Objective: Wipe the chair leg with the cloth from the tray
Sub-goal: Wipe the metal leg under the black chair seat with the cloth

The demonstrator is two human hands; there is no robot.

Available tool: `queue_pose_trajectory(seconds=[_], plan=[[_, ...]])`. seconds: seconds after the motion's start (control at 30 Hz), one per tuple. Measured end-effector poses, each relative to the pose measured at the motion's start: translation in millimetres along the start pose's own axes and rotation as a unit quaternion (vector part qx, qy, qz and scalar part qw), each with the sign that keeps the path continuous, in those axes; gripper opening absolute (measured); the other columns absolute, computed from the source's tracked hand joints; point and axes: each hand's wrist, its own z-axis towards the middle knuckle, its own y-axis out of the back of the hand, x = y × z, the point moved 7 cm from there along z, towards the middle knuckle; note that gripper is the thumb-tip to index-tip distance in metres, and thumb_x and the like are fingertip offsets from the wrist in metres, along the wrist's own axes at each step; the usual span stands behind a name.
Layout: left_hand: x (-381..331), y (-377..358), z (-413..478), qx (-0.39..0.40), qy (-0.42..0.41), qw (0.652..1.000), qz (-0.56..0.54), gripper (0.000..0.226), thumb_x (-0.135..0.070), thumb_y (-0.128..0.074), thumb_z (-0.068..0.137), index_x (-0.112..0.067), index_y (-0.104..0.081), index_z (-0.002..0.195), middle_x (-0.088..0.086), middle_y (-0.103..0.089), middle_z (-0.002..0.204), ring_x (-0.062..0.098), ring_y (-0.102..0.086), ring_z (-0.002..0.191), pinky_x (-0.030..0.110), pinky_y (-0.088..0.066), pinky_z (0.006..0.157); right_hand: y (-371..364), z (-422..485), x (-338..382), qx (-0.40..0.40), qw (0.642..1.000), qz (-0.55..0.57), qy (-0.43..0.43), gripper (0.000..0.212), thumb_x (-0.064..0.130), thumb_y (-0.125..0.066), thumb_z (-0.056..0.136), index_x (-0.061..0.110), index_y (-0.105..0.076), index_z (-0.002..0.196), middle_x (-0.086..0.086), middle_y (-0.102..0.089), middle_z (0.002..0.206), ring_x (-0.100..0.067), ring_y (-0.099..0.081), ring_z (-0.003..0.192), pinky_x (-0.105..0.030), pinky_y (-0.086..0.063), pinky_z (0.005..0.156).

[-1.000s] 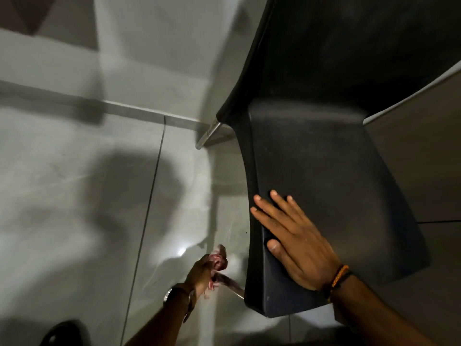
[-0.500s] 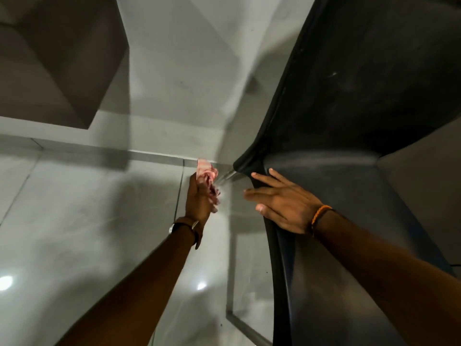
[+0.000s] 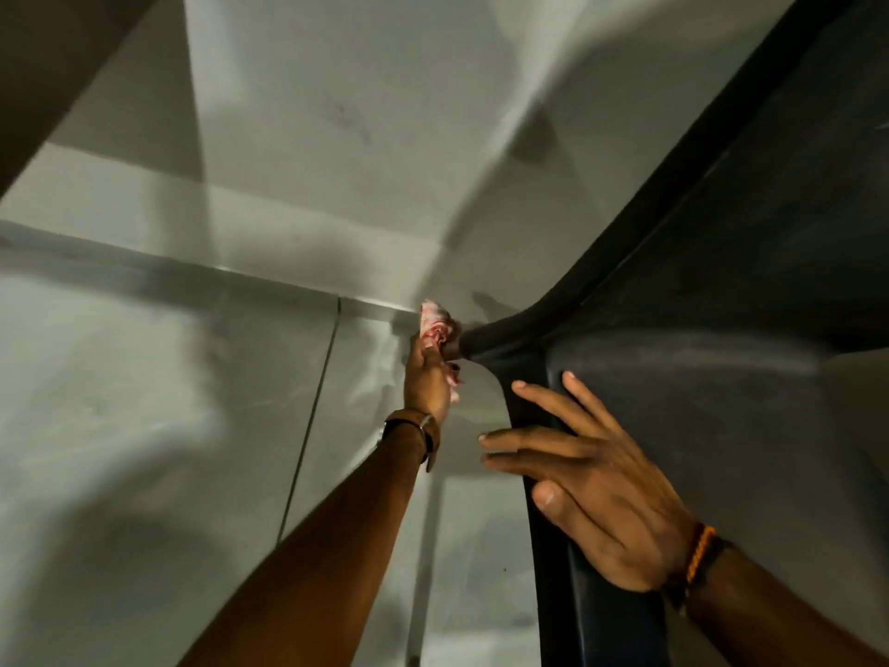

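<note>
A black plastic chair [image 3: 697, 402] fills the right side, tipped so its seat and back face me. My left hand [image 3: 429, 377], with a brown watch strap at the wrist, grips a crumpled pink-and-white cloth [image 3: 435, 324] pressed against the far corner of the chair, where the leg joins; the leg itself is hidden behind hand and cloth. My right hand [image 3: 591, 479] lies flat with fingers spread on the chair's front edge. An orange-and-black band sits on that wrist.
Glossy grey floor tiles [image 3: 144, 450] spread to the left, with a dark grout line [image 3: 312, 426]. A pale wall [image 3: 312, 137] and skirting strip [image 3: 192, 272] run behind. A dark block [image 3: 48, 65] stands at the top left.
My left hand has carried the cloth from the chair's near corner up to its far corner. The right hand slid up the seat edge. My view moved in closer.
</note>
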Motion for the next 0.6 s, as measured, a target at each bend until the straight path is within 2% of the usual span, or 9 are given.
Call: queue_pose_trajectory(seconds=[0.07,0.13,0.17,0.27,0.3,0.37,0.43,0.53,0.6], plan=[[10.0,3.5,19.0,-0.016,0.026,0.999,-0.035,0.039,-0.043,-0.037,0.107,-0.029,-0.067,0.127,-0.001,-0.070,0.123,0.004,-0.066,0.087,0.019,-0.049,0.068,0.8,-0.2,1.2,-0.010,1.000,0.004,0.007,0.068,0.053,-0.013,0.115,0.030,-0.075,0.135,0.022,-0.064,0.151,-0.016,-0.025,0.166,-0.047,-0.003,0.137],[11.0,2.5,32.0,-0.016,0.055,0.997,-0.054,0.032,-0.048,-0.043,0.104,-0.033,-0.071,0.100,-0.001,-0.072,0.115,0.008,-0.065,0.084,0.027,-0.050,0.072,-0.2,-0.4,0.1,-0.014,1.000,0.011,0.008,0.066,0.053,-0.014,0.115,0.032,-0.073,0.136,0.024,-0.061,0.153,-0.016,-0.025,0.167,-0.047,-0.003,0.137],[9.8,0.6,33.5,-0.011,0.077,0.995,-0.066,0.031,-0.050,-0.046,0.102,-0.032,-0.071,0.097,-0.002,-0.072,0.112,0.010,-0.066,0.088,0.031,-0.051,0.081,-0.4,-0.1,-1.0,-0.013,1.000,0.012,0.007,0.066,0.053,-0.014,0.115,0.033,-0.073,0.137,0.026,-0.059,0.155,-0.017,-0.025,0.167,-0.048,-0.003,0.137],[-5.4,-6.1,16.1,0.001,0.098,0.989,-0.114,0.038,-0.049,-0.054,0.099,-0.023,-0.073,0.119,-0.002,-0.074,0.120,0.018,-0.069,0.112,0.040,-0.045,0.110,-1.7,-0.3,-4.7,0.008,1.000,0.002,0.003,0.065,0.054,-0.014,0.115,0.036,-0.071,0.140,0.031,-0.051,0.160,-0.018,-0.022,0.168,-0.049,-0.003,0.137],[-15.0,-7.8,2.1,0.003,0.083,0.988,-0.127,0.041,-0.048,-0.055,0.100,-0.022,-0.071,0.127,-0.004,-0.076,0.122,0.016,-0.069,0.117,0.036,-0.046,0.109,-2.1,-0.3,-5.1,0.014,1.000,-0.004,0.007,0.064,0.054,-0.013,0.115,0.038,-0.070,0.141,0.033,-0.048,0.161,-0.018,-0.022,0.168,-0.048,-0.003,0.137],[-29.3,-9.2,-30.9,0.022,0.043,0.991,-0.125,0.042,-0.044,-0.050,0.101,-0.027,-0.065,0.137,-0.010,-0.077,0.123,0.010,-0.071,0.116,0.026,-0.052,0.097,-3.4,-0.2,-5.1,0.021,1.000,-0.013,0.013,0.062,0.055,-0.014,0.116,0.041,-0.068,0.142,0.035,-0.045,0.163,-0.018,-0.021,0.168,-0.046,-0.003,0.137],[-31.1,-12.5,-51.8,0.044,0.049,0.992,-0.110,0.048,-0.046,-0.045,0.098,-0.033,-0.058,0.142,-0.007,-0.075,0.127,0.013,-0.072,0.114,0.027,-0.055,0.091,-5.9,0.6,-6.6,0.035,0.999,-0.019,0.008,0.061,0.056,-0.014,0.116,0.043,-0.067,0.142,0.037,-0.043,0.163,-0.017,-0.021,0.168,-0.046,-0.003,0.136],[-30.5,-14.3,-45.8,0.048,0.076,0.992,-0.088,0.050,-0.041,-0.040,0.105,-0.028,-0.047,0.152,0.004,-0.063,0.146,0.022,-0.062,0.131,0.042,-0.046,0.113,-5.8,1.5,-6.8,0.042,0.999,-0.027,0.013,0.059,0.057,-0.014,0.115,0.047,-0.065,0.143,0.038,-0.040,0.164,-0.016,-0.019,0.168,-0.046,-0.005,0.136],[-33.3,-16.1,-22.4,0.058,0.070,0.993,-0.076,0.043,-0.036,-0.045,0.104,-0.024,-0.060,0.142,0.003,-0.064,0.143,0.022,-0.061,0.131,0.040,-0.046,0.112,-3.0,3.4,-7.5,0.034,0.999,-0.021,0.015,0.058,0.057,-0.016,0.115,0.047,-0.066,0.142,0.038,-0.041,0.164,-0.016,-0.021,0.168,-0.044,-0.005,0.136]])
